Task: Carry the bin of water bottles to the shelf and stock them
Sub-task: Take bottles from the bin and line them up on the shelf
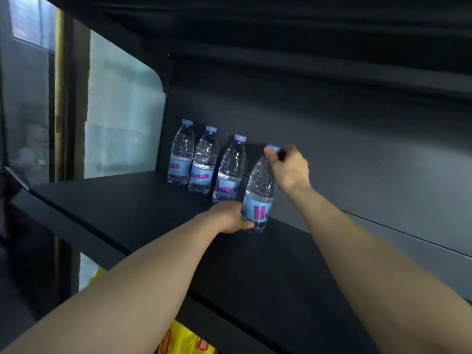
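A person's left hand (pixel 231 217) is gripping the base and right hand (pixel 290 167) pinching the cap of a slightly tilted water bottle (pixel 260 192), setting it on the black shelf (pixel 143 203) just right of three standing bottles (pixel 204 160).

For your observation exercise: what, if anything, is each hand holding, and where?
Both hold one water bottle: the left hand grips its base, the right hand pinches its cap.
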Available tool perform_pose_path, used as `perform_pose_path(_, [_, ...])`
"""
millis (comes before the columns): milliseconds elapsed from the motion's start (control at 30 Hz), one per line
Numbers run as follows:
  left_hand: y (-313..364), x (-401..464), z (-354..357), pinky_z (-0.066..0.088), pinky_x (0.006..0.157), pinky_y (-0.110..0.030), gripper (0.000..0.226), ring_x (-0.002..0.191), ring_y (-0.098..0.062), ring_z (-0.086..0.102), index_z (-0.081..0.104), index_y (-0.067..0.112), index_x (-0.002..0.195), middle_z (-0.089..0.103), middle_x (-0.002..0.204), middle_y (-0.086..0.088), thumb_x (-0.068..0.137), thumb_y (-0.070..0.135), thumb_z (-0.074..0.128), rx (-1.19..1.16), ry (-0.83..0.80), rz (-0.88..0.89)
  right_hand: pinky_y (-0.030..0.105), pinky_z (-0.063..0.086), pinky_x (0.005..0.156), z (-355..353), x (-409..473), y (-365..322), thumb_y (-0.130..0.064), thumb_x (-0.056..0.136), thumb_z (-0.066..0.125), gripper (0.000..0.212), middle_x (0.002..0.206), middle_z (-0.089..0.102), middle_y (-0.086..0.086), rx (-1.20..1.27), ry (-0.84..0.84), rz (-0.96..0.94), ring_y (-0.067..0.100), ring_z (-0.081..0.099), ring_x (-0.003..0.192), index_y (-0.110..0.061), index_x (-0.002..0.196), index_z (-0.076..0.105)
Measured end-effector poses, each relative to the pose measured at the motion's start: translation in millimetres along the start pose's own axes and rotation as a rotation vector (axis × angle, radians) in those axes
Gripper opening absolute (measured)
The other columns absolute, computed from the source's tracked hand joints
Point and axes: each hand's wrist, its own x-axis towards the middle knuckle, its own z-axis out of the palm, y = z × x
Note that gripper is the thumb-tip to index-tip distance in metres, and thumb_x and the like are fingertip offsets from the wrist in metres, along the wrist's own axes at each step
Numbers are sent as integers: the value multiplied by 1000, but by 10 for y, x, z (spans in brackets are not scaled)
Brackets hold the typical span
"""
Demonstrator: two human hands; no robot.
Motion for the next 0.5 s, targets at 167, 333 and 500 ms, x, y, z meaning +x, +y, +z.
perform_pose_path(167, [-32, 239, 12, 43, 104, -40, 47, 123, -22, 54, 49, 19, 139, 57, 136, -4, 96, 36, 58, 24, 24, -52, 29, 46, 80, 25, 222, 94, -33, 92, 58, 30, 106, 66, 3, -9, -130, 36, 25, 61, 98, -15, 115, 57])
perform_pose_path(333, [-73, 378, 40, 45, 100, -38, 39, 115, -21, 56, 52, 14, 133, 58, 128, -6, 99, 34, 53, 28, 48, -72, 31, 49, 87, 55, 335, 195, -32, 91, 62, 35, 106, 64, 0, 30, -130, 65, 23, 61, 101, -18, 122, 55])
perform_pose_path(500, [-99, 431, 60, 44, 95, -34, 35, 115, -22, 55, 52, 13, 129, 57, 127, -7, 101, 33, 50, 30, 64, -63, 26, 44, 82, 131, 408, 264, -33, 92, 62, 34, 97, 59, -8, 68, -107, 71, 17, 58, 93, -19, 122, 54])
